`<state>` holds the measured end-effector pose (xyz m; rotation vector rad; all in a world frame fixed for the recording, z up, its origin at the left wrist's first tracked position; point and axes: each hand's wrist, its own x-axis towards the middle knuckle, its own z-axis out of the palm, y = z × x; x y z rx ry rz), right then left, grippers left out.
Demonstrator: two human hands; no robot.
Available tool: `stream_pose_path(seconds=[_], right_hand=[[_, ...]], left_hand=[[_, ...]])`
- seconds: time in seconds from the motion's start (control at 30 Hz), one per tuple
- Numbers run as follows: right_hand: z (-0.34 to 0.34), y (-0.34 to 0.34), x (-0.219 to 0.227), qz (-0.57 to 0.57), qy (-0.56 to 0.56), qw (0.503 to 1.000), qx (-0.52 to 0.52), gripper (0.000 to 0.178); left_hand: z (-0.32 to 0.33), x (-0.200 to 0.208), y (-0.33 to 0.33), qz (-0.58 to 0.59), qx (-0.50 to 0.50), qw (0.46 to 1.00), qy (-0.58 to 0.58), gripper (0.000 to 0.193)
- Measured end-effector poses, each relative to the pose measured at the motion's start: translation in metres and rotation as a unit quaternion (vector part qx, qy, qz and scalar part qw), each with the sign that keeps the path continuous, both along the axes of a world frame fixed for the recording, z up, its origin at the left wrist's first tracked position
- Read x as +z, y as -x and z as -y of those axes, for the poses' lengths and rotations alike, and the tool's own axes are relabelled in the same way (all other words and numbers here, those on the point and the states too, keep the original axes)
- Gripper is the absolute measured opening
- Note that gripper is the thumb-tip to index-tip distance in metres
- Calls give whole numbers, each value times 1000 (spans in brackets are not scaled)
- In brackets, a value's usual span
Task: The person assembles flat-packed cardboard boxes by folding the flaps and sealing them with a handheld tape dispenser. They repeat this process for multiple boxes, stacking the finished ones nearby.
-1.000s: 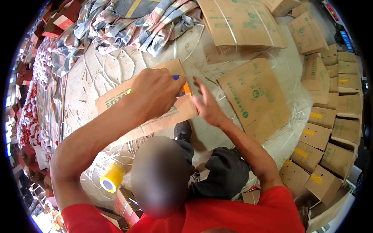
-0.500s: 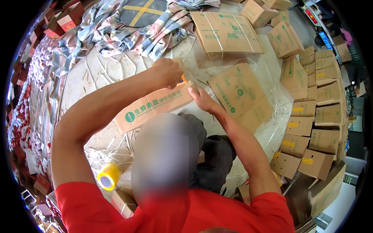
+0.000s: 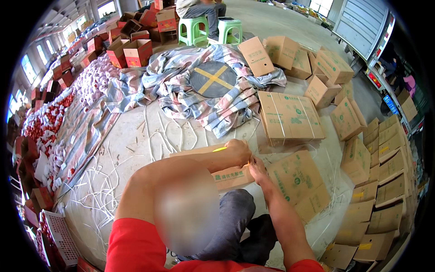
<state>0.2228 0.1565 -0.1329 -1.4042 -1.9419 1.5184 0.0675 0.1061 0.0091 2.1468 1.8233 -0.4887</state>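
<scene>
A brown cardboard carton (image 3: 232,179) with green print lies in front of my knees, partly hidden by my left forearm. My left hand (image 3: 238,153) is closed in a fist above its right end; what the fist holds is hidden. A bright yellow strip (image 3: 219,149), which looks like packing tape, shows beside that wrist on the carton. My right hand (image 3: 258,170) is closed at the carton's right end, its fingertips pressed on the edge and nearly meeting the left hand. A bit of orange-yellow shows next to those fingertips.
A flattened carton (image 3: 299,183) lies at the right, with a strapped stack of flat cartons (image 3: 290,116) behind it. Rows of taped cartons (image 3: 378,211) line the far right. Loose white straps (image 3: 97,192) litter the left floor. Ahead is a crumpled striped tarp (image 3: 170,75); a person sits beyond.
The view has tilted up and shifted, showing more of the room ahead. My left fist has come down to the carton's right end, closer to my right hand.
</scene>
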Motion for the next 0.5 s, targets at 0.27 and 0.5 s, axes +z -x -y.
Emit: stream_pose_path(seconds=[0.27, 0.5], right_hand=[[8, 0, 5, -30, 15, 999, -37, 48], [3, 0, -2, -49, 22, 998, -43, 46]], left_hand=[[-1, 6, -3, -7, -1, 1000, 11, 41], [-3, -3, -4, -1, 10, 1000, -2, 38]])
